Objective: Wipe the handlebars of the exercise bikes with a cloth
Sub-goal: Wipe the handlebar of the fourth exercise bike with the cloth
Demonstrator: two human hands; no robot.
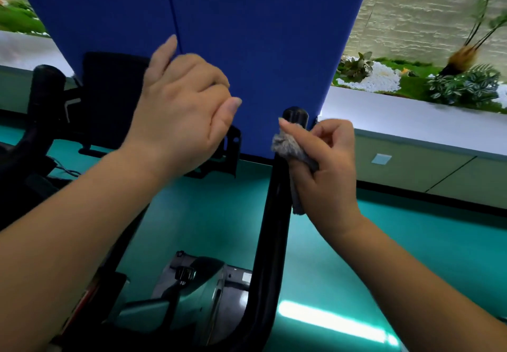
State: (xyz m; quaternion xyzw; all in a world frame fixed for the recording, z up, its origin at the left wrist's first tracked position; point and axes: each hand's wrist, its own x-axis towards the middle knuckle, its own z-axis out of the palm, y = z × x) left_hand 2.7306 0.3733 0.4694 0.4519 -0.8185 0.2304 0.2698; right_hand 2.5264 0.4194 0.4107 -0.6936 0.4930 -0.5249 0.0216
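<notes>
A black right handlebar (271, 214) of the exercise bike rises from the bottom centre to its rounded tip near the blue panel. My right hand (326, 165) grips a grey cloth (288, 146) and holds it wrapped against the upper part of this bar, just below the tip. My left hand (181, 107) is raised to the left of the bar with its fingers loosely curled, index finger pointing up; it hides what lies behind it. The left handlebar (44, 96) stands at the far left, untouched.
A blue partition panel (247, 36) stands close behind the bars. A black console (109, 96) sits behind my left hand. The bike's grey body (197, 294) lies below. Teal floor (411, 255) spreads to the right, bounded by a white ledge (411, 121) with plants.
</notes>
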